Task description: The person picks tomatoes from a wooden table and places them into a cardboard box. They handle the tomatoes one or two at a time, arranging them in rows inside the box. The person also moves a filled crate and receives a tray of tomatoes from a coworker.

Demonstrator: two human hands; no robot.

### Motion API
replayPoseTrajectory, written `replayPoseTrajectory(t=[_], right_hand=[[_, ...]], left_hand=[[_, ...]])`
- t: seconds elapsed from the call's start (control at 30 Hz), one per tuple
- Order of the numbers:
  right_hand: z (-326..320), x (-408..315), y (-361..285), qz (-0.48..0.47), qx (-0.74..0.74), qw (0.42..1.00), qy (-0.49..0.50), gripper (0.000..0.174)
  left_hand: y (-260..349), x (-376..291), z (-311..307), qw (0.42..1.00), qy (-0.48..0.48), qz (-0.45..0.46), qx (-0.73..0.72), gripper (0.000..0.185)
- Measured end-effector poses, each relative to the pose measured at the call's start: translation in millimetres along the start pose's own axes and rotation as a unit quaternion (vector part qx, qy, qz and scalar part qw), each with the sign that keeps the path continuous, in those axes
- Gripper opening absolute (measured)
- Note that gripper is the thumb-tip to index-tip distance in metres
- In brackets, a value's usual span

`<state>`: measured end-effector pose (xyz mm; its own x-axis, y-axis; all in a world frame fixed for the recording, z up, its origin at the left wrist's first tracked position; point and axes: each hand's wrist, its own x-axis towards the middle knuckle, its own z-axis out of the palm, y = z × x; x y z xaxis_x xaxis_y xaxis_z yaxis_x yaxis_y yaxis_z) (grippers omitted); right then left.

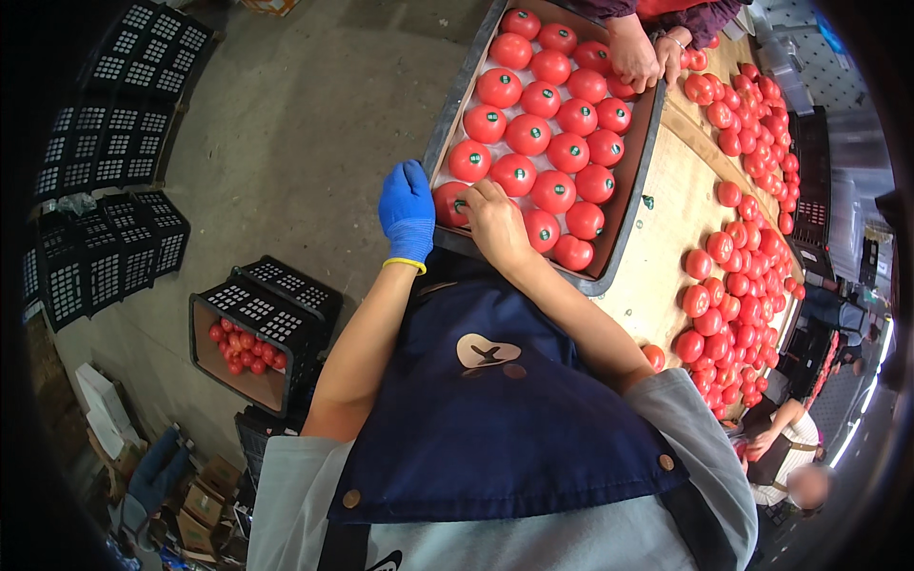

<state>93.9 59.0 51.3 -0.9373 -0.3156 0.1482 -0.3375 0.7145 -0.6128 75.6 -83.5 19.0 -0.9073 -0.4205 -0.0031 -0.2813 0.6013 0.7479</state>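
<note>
A black crate [628, 203] holds rows of red tomatoes on a white liner, most bearing a small green sticker. My left hand [408, 207], in a blue glove with a yellow cuff, rests against the crate's near left corner, its fingers together; whether it grips the rim I cannot tell. My right hand [496, 225] is bare and reaches inside, its fingertips at the green sticker on the corner tomato [448, 204]. At the crate's far right corner, another person's hands [646, 61] touch a tomato.
Loose tomatoes [742, 300] lie heaped on the wooden table [660, 235] at the right. Stacked black crates [114, 143] stand on the floor at the left, and a crate of tomatoes [239, 342] is nearer. Other people are at the lower right and lower left.
</note>
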Motion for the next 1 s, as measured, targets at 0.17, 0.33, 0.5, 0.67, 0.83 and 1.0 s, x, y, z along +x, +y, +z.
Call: replayPoseTrajectory(t=[0.17,0.33,0.5,0.67,0.83,1.0], right_hand=[[-0.9,0.5,1.5,-0.006,-0.015,1.000,-0.011,0.015],[-2.2,9.4,6.0,-0.015,-0.031,0.998,-0.061,0.014],[-4.8,5.3,4.2,-0.009,0.025,0.999,-0.031,0.011],[-14.2,15.8,13.3,0.027,0.146,0.988,-0.031,0.009],[-17.1,53.7,40.2,0.006,-0.067,0.997,0.046,0.010],[-6.7,60.2,42.6,-0.015,-0.116,0.991,0.063,0.011]], left_hand=[[0.3,-1.3,1.4,1.000,0.005,-0.012,-0.002,0.032],[-0.5,-0.5,1.8,1.000,0.011,-0.007,-0.003,0.034],[0.6,-0.1,2.7,1.000,0.021,-0.022,0.000,0.034],[0.9,-0.8,2.6,1.000,0.017,-0.016,-0.007,0.034],[1.5,-1.2,2.0,1.000,0.023,-0.011,-0.013,0.034],[1.9,-0.6,1.7,1.000,0.016,-0.019,-0.007,0.033]])
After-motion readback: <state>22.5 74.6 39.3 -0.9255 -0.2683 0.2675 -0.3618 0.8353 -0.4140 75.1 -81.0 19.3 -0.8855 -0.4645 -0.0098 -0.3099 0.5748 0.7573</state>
